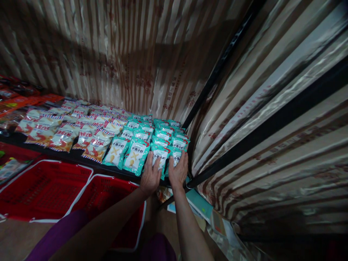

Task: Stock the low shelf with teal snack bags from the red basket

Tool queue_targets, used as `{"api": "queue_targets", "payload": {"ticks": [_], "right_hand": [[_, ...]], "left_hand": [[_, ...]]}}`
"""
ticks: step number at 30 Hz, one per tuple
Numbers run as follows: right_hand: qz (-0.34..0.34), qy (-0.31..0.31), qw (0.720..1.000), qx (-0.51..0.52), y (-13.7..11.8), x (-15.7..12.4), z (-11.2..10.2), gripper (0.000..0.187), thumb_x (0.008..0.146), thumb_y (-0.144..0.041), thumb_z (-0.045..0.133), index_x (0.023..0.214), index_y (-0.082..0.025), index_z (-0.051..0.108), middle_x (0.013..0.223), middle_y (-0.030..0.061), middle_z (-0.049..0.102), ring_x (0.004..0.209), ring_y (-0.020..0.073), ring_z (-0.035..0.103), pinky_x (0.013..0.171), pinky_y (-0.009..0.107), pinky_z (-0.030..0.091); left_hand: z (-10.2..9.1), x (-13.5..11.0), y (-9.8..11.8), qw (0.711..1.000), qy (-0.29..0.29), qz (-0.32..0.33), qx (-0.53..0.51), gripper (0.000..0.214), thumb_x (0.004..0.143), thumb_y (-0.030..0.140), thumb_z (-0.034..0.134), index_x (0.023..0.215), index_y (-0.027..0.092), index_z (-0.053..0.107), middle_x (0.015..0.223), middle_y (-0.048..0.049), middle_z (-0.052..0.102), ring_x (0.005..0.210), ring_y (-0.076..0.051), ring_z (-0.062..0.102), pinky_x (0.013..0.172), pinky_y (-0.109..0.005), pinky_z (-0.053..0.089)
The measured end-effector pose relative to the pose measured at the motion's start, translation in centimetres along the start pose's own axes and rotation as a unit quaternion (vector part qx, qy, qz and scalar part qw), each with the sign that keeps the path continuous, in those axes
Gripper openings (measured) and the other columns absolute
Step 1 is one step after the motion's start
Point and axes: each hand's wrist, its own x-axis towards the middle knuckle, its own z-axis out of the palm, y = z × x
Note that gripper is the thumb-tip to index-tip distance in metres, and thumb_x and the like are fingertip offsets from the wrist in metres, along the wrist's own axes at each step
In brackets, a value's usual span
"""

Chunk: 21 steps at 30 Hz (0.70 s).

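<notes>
Several teal snack packets point(136, 155) lie in rows at the right end of a dark shelf point(81, 156). My left hand point(149, 175) rests flat, fingers spread, on a front teal packet point(160, 156). My right hand point(178, 169) lies beside it with fingers stretched over the neighbouring teal packet point(176, 156) at the shelf's right corner. Neither hand is closed round anything. To the left on the same shelf lie rows of red-and-white striped snack packets point(63, 137).
Two red plastic baskets point(40, 188) stand below the shelf at the left. Striped brown fabric point(258, 108) covers the back and right walls, crossed by black bars point(217, 72). Papers and packets point(201, 210) lie on the floor under the shelf corner.
</notes>
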Motion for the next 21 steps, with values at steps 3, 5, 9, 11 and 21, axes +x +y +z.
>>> {"api": "queue_targets", "payload": {"ticks": [3, 5, 9, 11, 21], "right_hand": [[0.003, 0.004, 1.0, 0.002, 0.2, -0.1, 0.2, 0.068, 0.089, -0.052, 0.032, 0.142, -0.009, 0.032, 0.145, 0.022, 0.036, 0.134, 0.0312, 0.034, 0.103, 0.048, 0.033], [-0.004, 0.006, 1.0, 0.002, 0.3, 0.0, 0.4, 0.067, 0.089, -0.051, 0.033, 0.142, -0.009, 0.033, 0.145, 0.0215, 0.037, 0.134, 0.0307, 0.034, 0.103, 0.048, 0.033], [-0.023, -0.001, 1.0, -0.01, 0.5, 0.5, 0.7, 0.063, 0.09, -0.046, 0.034, 0.142, -0.011, 0.032, 0.145, 0.0205, 0.037, 0.134, 0.0296, 0.035, 0.103, 0.048, 0.034], [-0.037, -0.015, 0.999, -0.014, 0.5, 0.8, 0.8, 0.061, 0.089, -0.043, 0.035, 0.141, -0.012, 0.034, 0.145, 0.0198, 0.037, 0.134, 0.029, 0.035, 0.102, 0.047, 0.036], [0.014, 0.031, 0.999, 0.002, 0.6, 0.4, 0.5, 0.07, 0.089, -0.051, 0.035, 0.143, -0.008, 0.029, 0.147, 0.0229, 0.032, 0.137, 0.032, 0.03, 0.106, 0.052, 0.031]], "left_hand": [[0.1, 0.0, 0.1, 1.0, 0.008, -0.003, 0.008, 0.052, 0.091, 0.018, 0.043, 0.141, 0.013, 0.029, 0.155, -0.0206, 0.008, 0.143, -0.032, 0.014, 0.107, -0.048, 0.037], [0.1, 0.1, 0.1, 1.0, 0.014, 0.0, 0.014, 0.05, 0.091, 0.018, 0.044, 0.139, 0.012, 0.032, 0.155, -0.0215, 0.009, 0.143, -0.032, 0.014, 0.107, -0.048, 0.038], [0.1, 0.5, 0.4, 0.999, 0.021, 0.01, 0.028, 0.045, 0.09, 0.019, 0.048, 0.133, 0.01, 0.039, 0.152, -0.0241, 0.019, 0.142, -0.032, 0.017, 0.105, -0.048, 0.038], [0.3, 0.7, 0.5, 0.999, 0.022, 0.008, 0.032, 0.042, 0.089, 0.021, 0.049, 0.13, 0.01, 0.042, 0.149, -0.0246, 0.025, 0.142, -0.032, 0.02, 0.104, -0.048, 0.039], [0.6, 0.4, 0.3, 0.998, 0.036, 0.021, 0.042, 0.046, 0.089, 0.026, 0.051, 0.132, 0.011, 0.042, 0.148, -0.0244, 0.031, 0.14, -0.033, 0.024, 0.102, -0.049, 0.038]]}}
